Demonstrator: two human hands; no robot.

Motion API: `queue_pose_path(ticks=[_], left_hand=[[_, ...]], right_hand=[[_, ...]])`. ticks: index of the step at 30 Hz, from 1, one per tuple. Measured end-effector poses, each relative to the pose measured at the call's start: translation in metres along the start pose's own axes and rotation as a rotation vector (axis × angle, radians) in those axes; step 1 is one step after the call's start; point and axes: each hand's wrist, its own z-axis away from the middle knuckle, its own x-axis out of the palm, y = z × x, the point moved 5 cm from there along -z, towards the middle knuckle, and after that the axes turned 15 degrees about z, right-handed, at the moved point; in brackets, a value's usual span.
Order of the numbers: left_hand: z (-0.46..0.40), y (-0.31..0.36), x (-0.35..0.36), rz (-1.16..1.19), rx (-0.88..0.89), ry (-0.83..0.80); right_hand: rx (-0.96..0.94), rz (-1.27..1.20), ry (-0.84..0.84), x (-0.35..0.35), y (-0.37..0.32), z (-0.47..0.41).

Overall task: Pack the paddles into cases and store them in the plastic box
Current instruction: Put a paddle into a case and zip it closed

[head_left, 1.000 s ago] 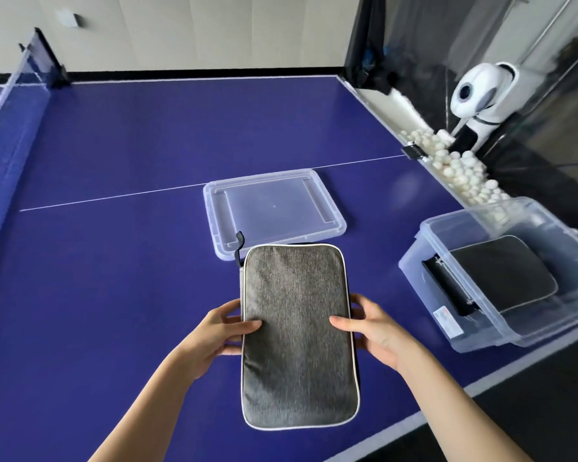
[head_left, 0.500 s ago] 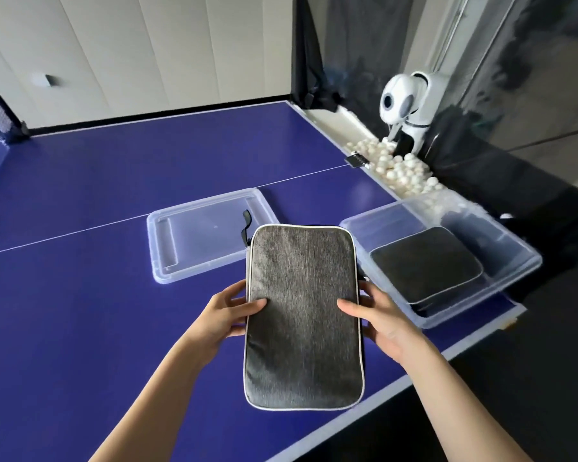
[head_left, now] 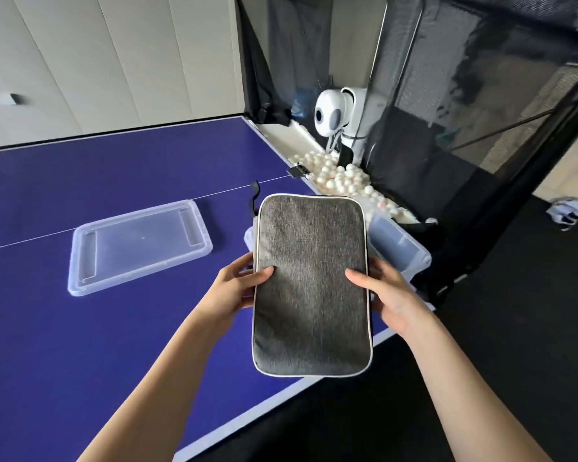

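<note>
Gripping the grey case point(head_left: 311, 285), left hand point(head_left: 237, 291) and right hand point(head_left: 391, 298) hold opposite edges.

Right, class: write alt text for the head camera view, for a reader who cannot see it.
Two bare hands, left hand and right hand, hold a grey fabric paddle case by its long edges above a blue table tennis table. The case hides most of a clear plastic box behind it; the box's lid lies to the left.
</note>
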Motion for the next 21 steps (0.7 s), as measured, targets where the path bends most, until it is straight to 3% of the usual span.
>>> queue_pose_path(ticks=[11, 21], left_hand=[[-0.083, -0.013, 0.016, 0.145, 0.001, 0.059], [-0.157, -0.016, 0.026, 0.313, 0.053, 0.217]], right_hand=[[0.029, 0.087, -0.077, -0.043, -0.018, -0.088], [0.072, 0.137, -0.158, -0.065, -0.044, -0.174]])
